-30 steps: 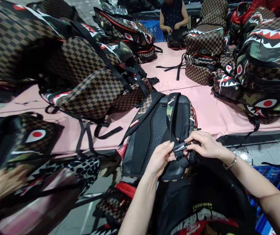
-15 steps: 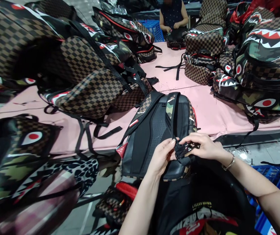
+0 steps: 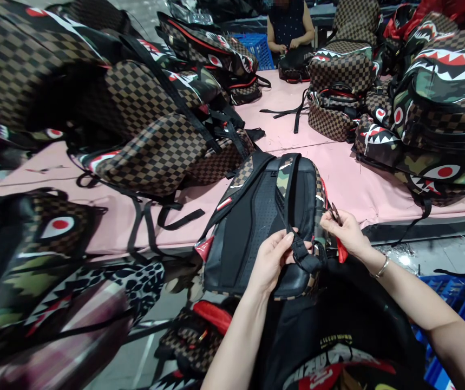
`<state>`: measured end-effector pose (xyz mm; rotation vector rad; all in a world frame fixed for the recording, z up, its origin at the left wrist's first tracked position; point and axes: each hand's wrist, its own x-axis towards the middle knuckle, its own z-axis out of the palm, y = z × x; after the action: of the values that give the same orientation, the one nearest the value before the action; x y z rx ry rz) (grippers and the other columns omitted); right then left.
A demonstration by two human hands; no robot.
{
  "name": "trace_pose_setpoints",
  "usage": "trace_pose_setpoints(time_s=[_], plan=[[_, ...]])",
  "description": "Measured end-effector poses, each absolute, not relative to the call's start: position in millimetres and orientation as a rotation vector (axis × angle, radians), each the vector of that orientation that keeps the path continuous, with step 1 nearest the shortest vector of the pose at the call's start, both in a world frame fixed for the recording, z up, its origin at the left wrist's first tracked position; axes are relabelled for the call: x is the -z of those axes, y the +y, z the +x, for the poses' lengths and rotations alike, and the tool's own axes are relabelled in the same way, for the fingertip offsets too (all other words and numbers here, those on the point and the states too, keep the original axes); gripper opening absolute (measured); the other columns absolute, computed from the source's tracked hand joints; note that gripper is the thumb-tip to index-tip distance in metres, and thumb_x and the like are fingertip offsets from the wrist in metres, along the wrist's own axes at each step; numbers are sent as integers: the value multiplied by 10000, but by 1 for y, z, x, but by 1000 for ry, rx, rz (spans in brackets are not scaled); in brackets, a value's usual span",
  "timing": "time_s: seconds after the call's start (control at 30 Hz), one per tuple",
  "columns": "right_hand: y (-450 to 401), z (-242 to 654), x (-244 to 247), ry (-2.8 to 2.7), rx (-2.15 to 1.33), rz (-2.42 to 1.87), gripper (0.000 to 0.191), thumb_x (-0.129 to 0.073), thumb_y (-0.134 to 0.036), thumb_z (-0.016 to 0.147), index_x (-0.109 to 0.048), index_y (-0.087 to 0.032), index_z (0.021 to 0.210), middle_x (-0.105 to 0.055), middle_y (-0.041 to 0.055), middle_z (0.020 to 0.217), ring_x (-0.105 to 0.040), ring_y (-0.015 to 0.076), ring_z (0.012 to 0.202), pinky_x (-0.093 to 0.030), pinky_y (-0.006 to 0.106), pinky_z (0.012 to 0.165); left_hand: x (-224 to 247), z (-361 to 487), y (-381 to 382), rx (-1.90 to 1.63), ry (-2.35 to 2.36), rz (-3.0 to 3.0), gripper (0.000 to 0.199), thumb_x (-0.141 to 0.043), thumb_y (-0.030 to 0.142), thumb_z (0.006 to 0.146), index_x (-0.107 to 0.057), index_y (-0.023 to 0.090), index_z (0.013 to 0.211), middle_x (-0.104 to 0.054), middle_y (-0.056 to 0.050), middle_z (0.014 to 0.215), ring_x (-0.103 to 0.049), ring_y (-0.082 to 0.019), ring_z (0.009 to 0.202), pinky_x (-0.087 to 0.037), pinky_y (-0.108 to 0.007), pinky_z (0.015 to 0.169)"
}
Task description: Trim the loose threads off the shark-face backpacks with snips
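A backpack [image 3: 240, 238] lies with its black padded back facing up at the table's front edge, close to my body. My left hand [image 3: 275, 257] pinches a black strap [image 3: 293, 200] near the backpack's lower right part, where a dark bundle of webbing [image 3: 307, 257] hangs beside the fingers. To the right, just off the bag's side, my right hand [image 3: 344, 233] is closed around small scissors [image 3: 335, 215] with a red handle; their dark blades point up.
Checkered backpacks [image 3: 155, 151] are heaped on the left of the pink table [image 3: 281, 130]. More shark-print bags [image 3: 439, 146] stand at the right. A person [image 3: 289, 27] handles a black bag across the table. Blue crates [image 3: 451, 303] are at lower right.
My right hand has moved slightly right and up, away from the strap bundle, and the scissors now show in it. My left hand stays on the strap.
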<state>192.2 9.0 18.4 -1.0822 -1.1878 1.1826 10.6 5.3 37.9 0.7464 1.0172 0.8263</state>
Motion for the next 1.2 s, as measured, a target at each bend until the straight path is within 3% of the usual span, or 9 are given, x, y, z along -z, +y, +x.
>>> trace_pose_setpoints(time_s=[0.13, 0.23, 0.33, 0.43, 0.67, 1.0, 1.2], plan=[[3, 199, -6, -1154, -1345, -1064, 260, -641, -386, 732, -530, -156, 684, -416, -57, 563, -334, 57, 478, -277, 195, 463, -35, 11, 5, -827, 1022, 750, 481, -685, 399, 683, -547, 96, 1030, -708, -106, 710, -679, -229, 646, -506, -258, 554], [2, 199, -7, -1171, -1326, -1091, 268, -609, -405, 756, -520, -163, 681, -432, -50, 578, -378, 69, 498, -318, 202, 485, -32, 10, 5, -827, 1012, 750, 487, -686, 399, 685, -550, 94, 1039, -711, -114, 729, -682, -239, 668, -508, -263, 555], [3, 197, -12, -1294, -1182, -1183, 211, -587, -378, 774, -555, -176, 828, -540, -8, 733, -511, 115, 656, -412, 227, 589, -30, 8, 4, -824, 1008, 753, 492, -682, 399, 690, -554, 93, 1052, -713, -120, 749, -681, -240, 671, -509, -269, 564], [1, 197, -14, -1520, -959, -1246, 204, -544, -300, 817, -545, -196, 991, -585, 35, 918, -554, 151, 821, -448, 258, 676, -28, 5, 4, -823, 997, 749, 483, -679, 394, 695, -559, 94, 1054, -712, -117, 748, -679, -232, 653, -510, -276, 573], [-4, 202, -13, -2020, -454, -1014, 148, -489, -268, 881, -588, -165, 919, -623, 57, 773, -563, 165, 715, -452, 296, 657, -25, 6, 6, -840, 963, 743, 458, -690, 353, 694, -593, 98, 1061, -685, -52, 658, -645, -162, 571, -438, -186, 456], [-3, 203, -20, -2074, -521, -958, 174, -482, -293, 892, -594, -160, 887, -618, 51, 757, -561, 143, 684, -447, 263, 617, -24, 5, 6, -841, 967, 738, 485, -706, 354, 676, -616, 100, 1079, -677, -48, 648, -591, -119, 510, -390, -167, 413], [-4, 203, -19, -2073, -538, -980, 177, -502, -312, 882, -596, -163, 874, -624, 50, 764, -565, 145, 692, -441, 263, 622, -23, 5, 6, -836, 980, 735, 491, -705, 357, 674, -613, 100, 1083, -680, -54, 682, -604, -129, 539, -456, -199, 482]])
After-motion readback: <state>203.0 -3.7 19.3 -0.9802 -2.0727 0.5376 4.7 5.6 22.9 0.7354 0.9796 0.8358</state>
